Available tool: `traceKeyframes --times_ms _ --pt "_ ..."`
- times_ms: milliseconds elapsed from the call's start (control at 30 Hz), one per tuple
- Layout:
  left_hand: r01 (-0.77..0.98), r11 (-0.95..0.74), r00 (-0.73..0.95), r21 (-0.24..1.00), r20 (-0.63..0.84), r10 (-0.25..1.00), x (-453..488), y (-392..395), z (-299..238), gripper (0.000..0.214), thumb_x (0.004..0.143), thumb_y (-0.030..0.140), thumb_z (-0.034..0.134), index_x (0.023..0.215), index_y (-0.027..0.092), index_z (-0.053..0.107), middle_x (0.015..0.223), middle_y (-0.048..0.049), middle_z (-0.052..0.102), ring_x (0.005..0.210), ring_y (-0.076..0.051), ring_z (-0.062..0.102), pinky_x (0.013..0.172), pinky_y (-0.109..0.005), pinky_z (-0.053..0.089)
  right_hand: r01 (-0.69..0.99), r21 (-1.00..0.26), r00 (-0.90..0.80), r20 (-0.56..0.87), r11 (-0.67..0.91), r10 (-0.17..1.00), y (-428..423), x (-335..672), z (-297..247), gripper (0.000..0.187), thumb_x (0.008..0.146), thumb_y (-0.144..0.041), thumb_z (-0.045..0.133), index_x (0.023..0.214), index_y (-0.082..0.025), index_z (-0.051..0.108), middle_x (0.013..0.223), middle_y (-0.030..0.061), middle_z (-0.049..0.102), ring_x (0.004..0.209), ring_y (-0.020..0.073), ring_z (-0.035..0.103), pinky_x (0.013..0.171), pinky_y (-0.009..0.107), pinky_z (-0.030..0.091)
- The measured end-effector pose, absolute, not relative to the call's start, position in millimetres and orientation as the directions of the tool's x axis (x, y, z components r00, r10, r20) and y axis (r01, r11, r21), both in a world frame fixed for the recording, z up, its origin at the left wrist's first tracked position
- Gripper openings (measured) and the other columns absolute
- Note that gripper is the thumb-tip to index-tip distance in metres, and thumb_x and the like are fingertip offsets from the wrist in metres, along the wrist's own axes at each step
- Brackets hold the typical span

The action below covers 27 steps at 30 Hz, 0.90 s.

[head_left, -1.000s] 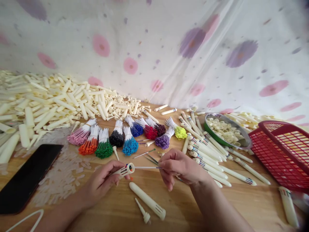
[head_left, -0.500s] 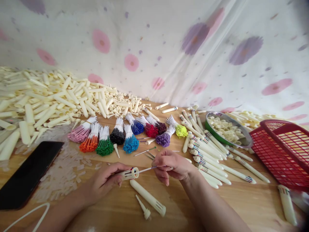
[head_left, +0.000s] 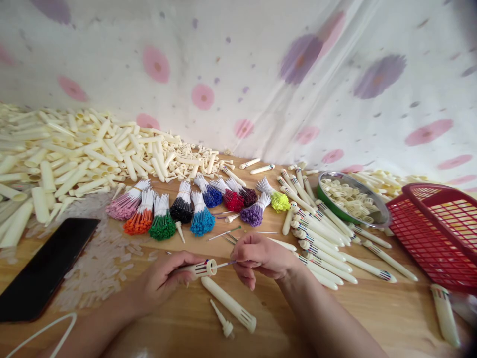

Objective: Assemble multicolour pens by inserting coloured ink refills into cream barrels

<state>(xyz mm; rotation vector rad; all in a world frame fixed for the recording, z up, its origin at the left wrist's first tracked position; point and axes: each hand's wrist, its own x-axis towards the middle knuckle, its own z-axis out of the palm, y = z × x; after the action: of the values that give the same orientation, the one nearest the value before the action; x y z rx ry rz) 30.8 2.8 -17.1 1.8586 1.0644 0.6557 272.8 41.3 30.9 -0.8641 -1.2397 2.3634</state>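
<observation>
My left hand (head_left: 166, 278) is closed around a cream slotted pen barrel (head_left: 204, 268), its round open end facing right. Coloured bits show through its slots. Between the thumb and fingers of my right hand (head_left: 257, 258) is a thin white pen refill (head_left: 225, 263) with a purplish end; its other end enters the barrel's opening. On the table just below lie another slotted cream pen barrel (head_left: 229, 303) and a cream pointed plastic piece (head_left: 221, 318). Bundles of refills in several colours, such as the light blue bundle (head_left: 201, 219), stand beyond my hands.
Finished-looking multicolour pens (head_left: 320, 238) lie right of my right hand. Behind them are a green-sided bowl (head_left: 335, 211) of small cream parts and a red basket (head_left: 428, 238). At left are a phone (head_left: 48, 268), clear plastic bits (head_left: 97, 263) and a heap of cream tubes (head_left: 74, 149).
My right hand has moved left toward the barrel, and the refill has gone deeper into its open end. The left hand has shifted slightly right.
</observation>
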Motion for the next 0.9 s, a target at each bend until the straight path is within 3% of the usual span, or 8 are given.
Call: traceKeyframes --times_ms 167,333,500,600,667,900 --pt "0.403 -0.247 0.512 0.882 0.006 0.859 31.8 2.1 -14.8 0.025 0.087 0.027 0.051 0.108 0.024 0.064 0.100 -0.0034 0.072 0.090 -0.020 0.065 0.079 -0.026 0.049 0.159 -0.885 -0.720 -0.407 -0.437 0.562 32.4 255.6 30.4 0.038 0.074 -0.040 0.056 0.048 -0.015 0.046 0.044 -0.0046 0.050 0.036 0.0043 0.047 0.038 0.015 0.035" --pt "0.367 -0.273 0.442 0.889 0.092 0.892 26.6 3.2 -21.6 0.022 0.085 0.026 0.055 0.104 0.024 0.066 0.094 -0.0031 0.072 0.086 -0.020 0.066 0.077 -0.026 0.050 0.191 -0.949 -0.670 -0.312 -0.249 0.674 23.4 257.0 39.4 0.055 0.085 -0.064 0.036 0.065 -0.015 0.052 0.058 -0.0003 0.055 0.049 0.0067 0.052 0.044 0.017 0.039" --pt "0.330 -0.323 0.376 0.887 0.191 0.907 22.2 2.8 -29.6 0.023 0.082 0.026 0.059 0.104 0.025 0.066 0.096 -0.0038 0.072 0.087 -0.020 0.066 0.077 -0.026 0.051 0.108 -0.983 -0.588 -0.184 -0.149 0.788 18.6 269.0 48.8 0.038 0.087 -0.053 0.047 0.080 -0.016 0.051 0.070 -0.0007 0.056 0.056 0.0069 0.049 0.053 0.019 0.041" --pt "0.331 -0.317 0.360 0.889 0.192 0.913 23.5 3.0 -27.7 0.022 0.081 0.025 0.061 0.103 0.024 0.066 0.094 -0.0041 0.073 0.087 -0.020 0.067 0.076 -0.026 0.052 0.146 -0.989 -0.565 -0.102 -0.023 0.818 14.4 267.7 52.0 0.025 0.085 -0.041 0.056 0.089 -0.017 0.054 0.074 -0.0007 0.057 0.062 0.0081 0.048 0.056 0.020 0.039" --pt "0.329 -0.320 0.365 0.888 0.193 0.911 25.7 3.7 -24.9 0.021 0.081 0.024 0.061 0.101 0.024 0.067 0.093 -0.0040 0.073 0.085 -0.020 0.067 0.075 -0.026 0.052 0.190 -0.981 -0.542 -0.066 0.046 0.838 11.3 261.9 51.0 0.020 0.084 -0.037 0.059 0.086 -0.017 0.057 0.074 -0.0007 0.057 0.064 0.0093 0.048 0.057 0.021 0.038" --pt "0.259 -0.298 0.365 0.919 0.192 0.911 31.8 3.4 -24.2 0.020 0.081 0.023 0.061 0.099 0.024 0.067 0.090 -0.0044 0.073 0.083 -0.020 0.068 0.072 -0.026 0.054 -0.006 -0.991 -0.379 -0.120 -0.132 0.918 6.1 236.0 34.1 0.035 0.068 -0.048 0.072 0.067 -0.017 0.057 0.065 -0.0012 0.059 0.059 0.0103 0.049 0.057 0.022 0.038"
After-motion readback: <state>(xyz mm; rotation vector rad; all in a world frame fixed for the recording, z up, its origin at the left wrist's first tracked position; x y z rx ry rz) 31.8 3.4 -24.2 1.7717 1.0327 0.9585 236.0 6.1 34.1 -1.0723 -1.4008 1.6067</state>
